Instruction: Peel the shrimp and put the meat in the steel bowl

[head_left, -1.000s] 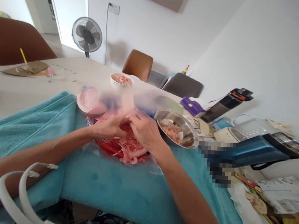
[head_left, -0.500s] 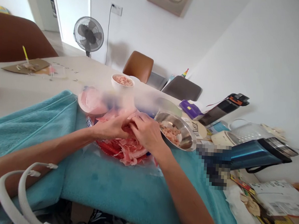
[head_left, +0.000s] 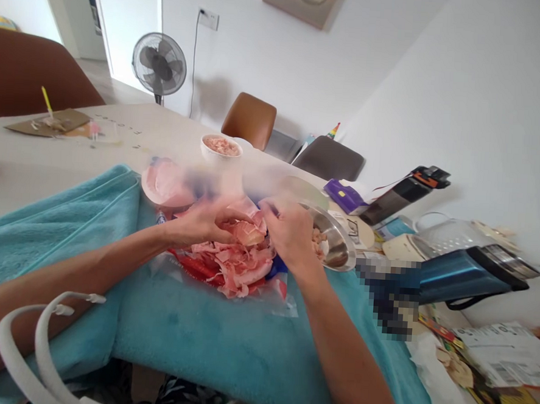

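My left hand [head_left: 204, 225] curls its fingers and thumb around a peeled pomelo segment [head_left: 247, 232], its pale membrane partly opened. Just right of it, my right hand [head_left: 289, 230] is closed in a pinch; what its fingertips hold, if anything, I cannot make out. Below both hands lies a heap of torn pink membranes [head_left: 236, 270] on a red and clear plastic bag [head_left: 192, 269]. A larger pink pomelo piece [head_left: 168, 183] sits to the left. Partly behind my right hand, a steel bowl [head_left: 340, 249] contains pulp pieces.
A white bowl [head_left: 221, 153] of pink pulp stands farther back. A teal towel [head_left: 188, 337] covers the near table. Right of the steel bowl are a blue bottle [head_left: 457, 274], a dark bottle [head_left: 398, 201] and a purple object [head_left: 345, 196]. A blurred patch hides part of the middle.
My hands have come apart: the right has moved to the right, toward the steel bowl. The left has opened slightly around the segment, which now shows.
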`<state>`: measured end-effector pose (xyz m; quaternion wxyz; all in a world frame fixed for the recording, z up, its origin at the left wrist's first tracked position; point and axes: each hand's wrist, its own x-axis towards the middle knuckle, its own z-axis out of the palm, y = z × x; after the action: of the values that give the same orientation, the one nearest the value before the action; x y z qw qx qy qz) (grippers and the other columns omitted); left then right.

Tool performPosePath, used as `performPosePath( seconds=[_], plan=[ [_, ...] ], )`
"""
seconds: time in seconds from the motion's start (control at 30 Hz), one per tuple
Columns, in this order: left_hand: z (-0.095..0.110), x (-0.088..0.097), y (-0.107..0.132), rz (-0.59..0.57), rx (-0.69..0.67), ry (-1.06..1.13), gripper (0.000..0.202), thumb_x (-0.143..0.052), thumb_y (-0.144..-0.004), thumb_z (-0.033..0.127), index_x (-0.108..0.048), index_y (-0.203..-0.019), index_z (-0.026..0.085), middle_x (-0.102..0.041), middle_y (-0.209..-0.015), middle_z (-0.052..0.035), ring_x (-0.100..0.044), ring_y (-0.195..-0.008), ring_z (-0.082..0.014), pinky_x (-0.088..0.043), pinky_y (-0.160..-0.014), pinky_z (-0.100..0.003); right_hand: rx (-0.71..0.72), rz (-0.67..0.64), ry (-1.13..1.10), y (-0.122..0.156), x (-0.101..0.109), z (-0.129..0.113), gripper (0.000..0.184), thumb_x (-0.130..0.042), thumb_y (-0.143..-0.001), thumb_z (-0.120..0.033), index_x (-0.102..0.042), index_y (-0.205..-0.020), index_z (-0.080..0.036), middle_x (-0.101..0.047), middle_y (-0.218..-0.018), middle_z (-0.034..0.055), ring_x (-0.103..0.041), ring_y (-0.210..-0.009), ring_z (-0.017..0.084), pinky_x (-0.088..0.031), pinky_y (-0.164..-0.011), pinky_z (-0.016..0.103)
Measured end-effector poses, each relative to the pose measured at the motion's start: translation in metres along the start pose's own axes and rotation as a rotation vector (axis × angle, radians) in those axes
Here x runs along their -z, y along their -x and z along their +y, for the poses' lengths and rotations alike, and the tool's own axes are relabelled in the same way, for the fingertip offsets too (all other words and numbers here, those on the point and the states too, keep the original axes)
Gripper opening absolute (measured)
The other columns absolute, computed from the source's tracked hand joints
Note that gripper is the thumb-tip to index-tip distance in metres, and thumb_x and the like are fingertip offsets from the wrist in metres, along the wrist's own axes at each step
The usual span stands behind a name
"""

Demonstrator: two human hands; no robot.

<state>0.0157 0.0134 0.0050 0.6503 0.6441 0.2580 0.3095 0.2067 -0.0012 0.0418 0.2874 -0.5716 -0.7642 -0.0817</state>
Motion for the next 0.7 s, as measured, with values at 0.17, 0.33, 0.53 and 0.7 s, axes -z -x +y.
performPosePath(
  seconds=[0.17, 0.33, 0.53, 0.7],
  plan=[
    [-0.001, 0.004, 0.000, -0.029, 0.012, 0.331, 0.059, -0.073, -0.072, 0.007, -0.060, -0.127, 0.025, -0.067, -0.119, -0.0071, -0.063, -0.099, -0.0165, -0.049, -0.079, -0.025, -0.138, -0.053, -0.127, -0.004, 0.002, 0.011, 0.026, -0.054, -0.088, -0.034, -0.066, -0.068, -0.020, -0.068, -0.074, 0.0019, -0.058, -0.069, 0.017, -0.033, -0.063, 0.029],
    [-0.005, 0.010, -0.003, -0.043, -0.004, 0.514, 0.049, -0.064, -0.083, 0.011, -0.060, -0.130, 0.024, -0.068, -0.118, -0.0060, -0.062, -0.102, -0.0156, -0.048, -0.084, -0.024, -0.173, -0.192, -0.284, -0.005, -0.004, 0.018, 0.017, -0.055, -0.084, -0.030, -0.067, -0.076, -0.020, -0.067, -0.071, -0.0002, -0.058, -0.068, 0.016, -0.036, -0.063, 0.028],
    [-0.003, 0.007, -0.005, -0.021, 0.024, 0.605, 0.034, -0.058, -0.089, 0.016, -0.065, -0.122, 0.016, -0.063, -0.079, -0.0020, -0.055, -0.069, -0.0090, -0.046, -0.068, -0.020, -0.112, -0.223, -0.353, -0.006, -0.002, 0.015, 0.026, -0.050, -0.085, -0.029, -0.067, -0.069, -0.019, -0.069, -0.076, 0.0020, -0.059, -0.071, 0.016, -0.040, -0.067, 0.028],
    [-0.003, 0.005, -0.007, 0.017, -0.004, 0.598, 0.028, -0.060, -0.086, 0.014, -0.069, -0.113, 0.015, -0.058, -0.078, -0.0015, -0.053, -0.070, -0.0089, -0.046, -0.068, -0.020, -0.125, -0.183, -0.362, -0.006, 0.005, 0.009, 0.015, -0.055, -0.079, -0.022, -0.070, -0.079, -0.020, -0.070, -0.087, 0.0022, -0.060, -0.075, 0.015, -0.041, -0.070, 0.028]
  ],
)
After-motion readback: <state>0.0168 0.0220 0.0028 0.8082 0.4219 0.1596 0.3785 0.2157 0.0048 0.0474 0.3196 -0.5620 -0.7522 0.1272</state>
